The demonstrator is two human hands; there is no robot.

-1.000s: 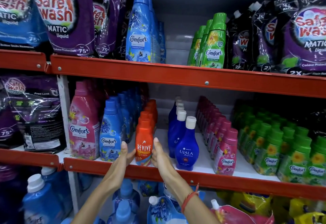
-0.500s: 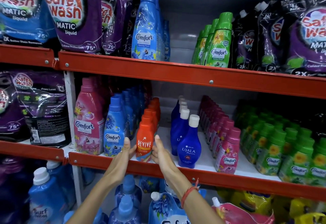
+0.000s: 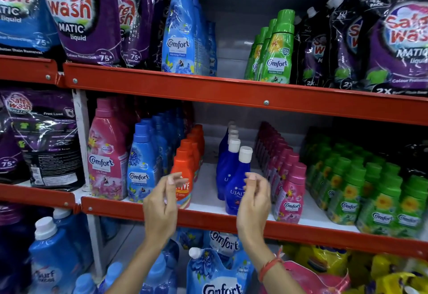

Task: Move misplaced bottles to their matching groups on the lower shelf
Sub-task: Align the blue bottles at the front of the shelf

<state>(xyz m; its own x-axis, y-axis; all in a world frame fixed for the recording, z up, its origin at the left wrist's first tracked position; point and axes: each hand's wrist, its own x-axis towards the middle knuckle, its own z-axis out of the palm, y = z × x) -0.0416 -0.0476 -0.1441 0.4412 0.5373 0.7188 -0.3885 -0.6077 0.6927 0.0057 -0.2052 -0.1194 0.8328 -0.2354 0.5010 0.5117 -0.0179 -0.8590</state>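
Both hands are raised in front of the red-edged middle shelf (image 3: 208, 218), and neither is closed on anything. The left hand (image 3: 162, 203) is held before the front orange plastic Revive bottle (image 3: 185, 178), fingers loosely curled with thumb and forefinger almost pinched, empty. The right hand (image 3: 254, 201) is held before the front dark-blue Ujala bottle with a white cap (image 3: 238, 178) in the same loose, empty curl; contact with either bottle cannot be confirmed.

On this shelf the rows are seen sorted by kind: a tall pink Comfort bottle (image 3: 105, 154) at the left, then the light-blue Comfort row (image 3: 143, 161), the orange row, the dark-blue row, the small pink Comfort row (image 3: 289, 191) and the green Comfort rows (image 3: 370, 189). No foreign bottle is visible within any row, though rear bottles are in shadow.

The sorting is judged to be largely or fully done. What remains, at most, is a check of the rear positions.
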